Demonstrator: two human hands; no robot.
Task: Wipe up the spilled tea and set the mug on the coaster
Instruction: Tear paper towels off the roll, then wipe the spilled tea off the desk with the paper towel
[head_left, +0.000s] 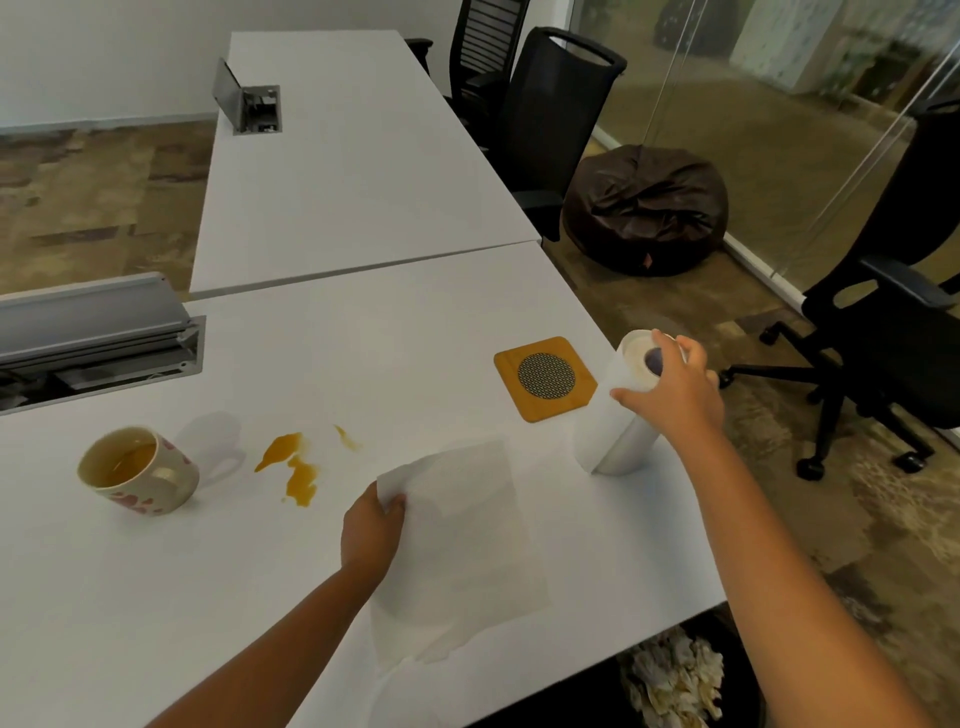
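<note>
Pinching the top corner of a white paper towel sheet (457, 525) in my left hand (371, 530), I hold it taut away from the tall white paper towel roll (615, 415). My right hand (675, 389) curls over the roll's upper end in a firm grip, steadying it upright near the tabletop's (156, 597) right edge so the sheet can tear free. Whether the sheet is already detached I cannot tell. The orange-brown tea spill (293, 465) lies unwiped to the left of the sheet. Beyond it sits the cream ceramic mug with pink markings (137, 470), tea inside. The square wooden coaster with a round mesh centre (545, 378) waits bare, just beside the roll, well apart from the mug.
</note>
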